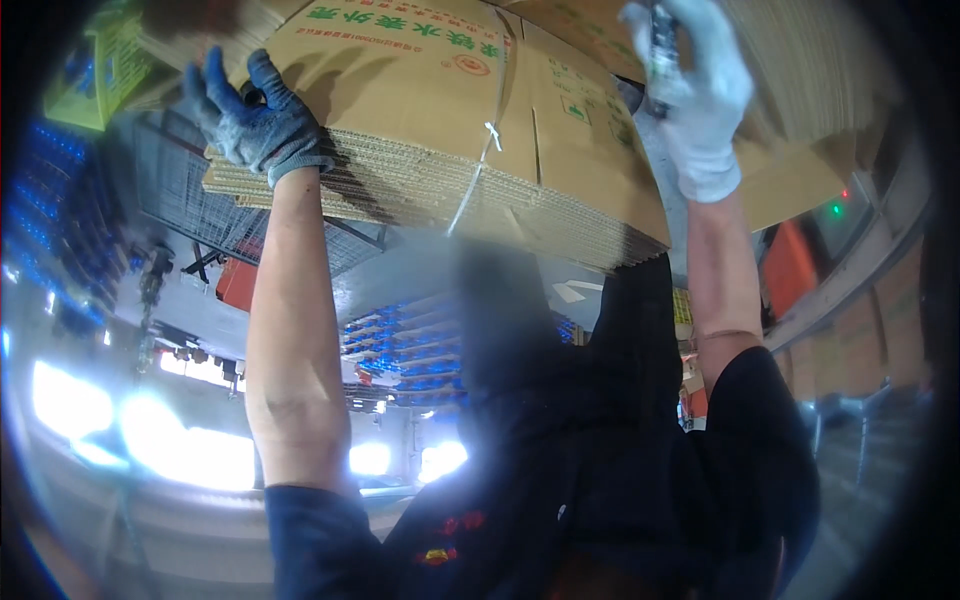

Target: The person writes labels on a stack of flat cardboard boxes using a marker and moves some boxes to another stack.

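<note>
A stack of flattened cardboard boxes (pixel 400 110), brown with green and red print, is bound by a white strap (pixel 485 150) knotted near its front edge. At the stack's left end is my left hand (pixel 258 120) in a grey-blue glove. Its fingers are spread and its palm is close to the cardboard; whether it touches is hard to tell. A small dark round spot shows between the fingers, too unclear to name. My right hand (pixel 705 95), in a white glove, is raised beyond the stack's right end. Its fingers close round a slim dark tool (pixel 662 60), its kind unclear.
More flat cardboard (pixel 815 70) lies at the far right. A yellow-green crate (pixel 100 75) stands at the far left, near a wire mesh rack (pixel 200 205). Blue racks (pixel 405 345) and an orange-red panel (pixel 790 265) are farther off.
</note>
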Available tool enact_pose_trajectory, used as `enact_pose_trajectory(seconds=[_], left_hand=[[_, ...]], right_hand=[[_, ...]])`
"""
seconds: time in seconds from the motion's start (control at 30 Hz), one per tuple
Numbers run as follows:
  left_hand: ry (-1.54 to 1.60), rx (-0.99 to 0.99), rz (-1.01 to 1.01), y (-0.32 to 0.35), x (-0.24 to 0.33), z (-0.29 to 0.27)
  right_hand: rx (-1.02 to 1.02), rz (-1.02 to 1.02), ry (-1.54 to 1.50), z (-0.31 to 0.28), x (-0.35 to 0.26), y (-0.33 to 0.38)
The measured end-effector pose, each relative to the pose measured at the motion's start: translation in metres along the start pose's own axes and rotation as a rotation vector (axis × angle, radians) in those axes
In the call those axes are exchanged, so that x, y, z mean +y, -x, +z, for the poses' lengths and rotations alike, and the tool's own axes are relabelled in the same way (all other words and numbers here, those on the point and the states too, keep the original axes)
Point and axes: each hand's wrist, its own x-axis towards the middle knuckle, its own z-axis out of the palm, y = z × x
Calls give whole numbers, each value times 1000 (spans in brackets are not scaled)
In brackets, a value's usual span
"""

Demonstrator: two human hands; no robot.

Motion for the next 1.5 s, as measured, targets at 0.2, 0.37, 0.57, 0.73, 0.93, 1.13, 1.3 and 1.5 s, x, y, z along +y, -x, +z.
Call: enact_pose_trajectory(seconds=[0.2,0.37,0.57,0.73,0.93,1.13,1.3,1.5], left_hand=[[-175,-59,88,0,-7,4],[-162,-15,109,0,-14,11],[-162,-73,36,2,-15,10],[-177,-61,59,1,-14,9],[-185,-77,22,3,-15,10],[-223,-87,44,3,-14,9],[-166,-111,3,3,-18,8],[-242,-101,46,3,-17,8]], right_hand=[[-364,1209,-1314,90,-75,59],[-374,1387,-1262,117,-95,65],[-406,1309,-1245,120,-94,67],[-446,1304,-1299,123,-89,78],[-470,1378,-1200,125,-88,74],[-440,1385,-1217,128,-86,82],[-490,1381,-1203,130,-86,82],[-373,1409,-1228,129,-88,76]])
